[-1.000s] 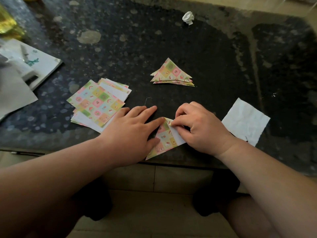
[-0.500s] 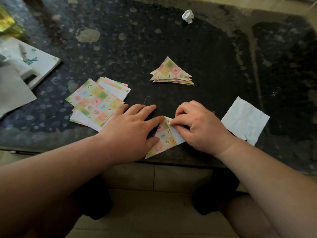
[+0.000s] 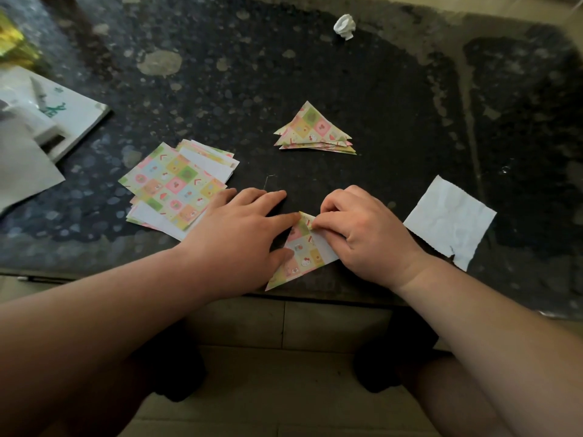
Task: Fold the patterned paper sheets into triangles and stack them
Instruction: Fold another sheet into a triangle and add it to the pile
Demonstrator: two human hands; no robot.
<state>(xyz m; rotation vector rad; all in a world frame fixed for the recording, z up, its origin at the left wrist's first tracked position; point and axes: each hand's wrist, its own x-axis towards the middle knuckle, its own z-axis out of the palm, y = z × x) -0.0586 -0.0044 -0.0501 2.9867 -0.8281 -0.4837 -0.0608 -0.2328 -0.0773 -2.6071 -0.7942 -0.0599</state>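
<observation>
A patterned sheet, half folded into a triangle, lies at the near edge of the dark table. My left hand rests flat on its left side, the index fingertip at the top corner. My right hand has curled fingers that pinch the folded flap at the top right edge. A pile of unfolded patterned sheets lies to the left. A stack of folded triangles sits beyond my hands.
A crumpled-looking white square of paper lies to the right. A small white paper ball sits at the far side. White papers and a booklet occupy the left edge. The table's near edge runs just under my wrists.
Hardly anything differs. Both hands stay on the sheet in the same places; the view shifted very slightly.
</observation>
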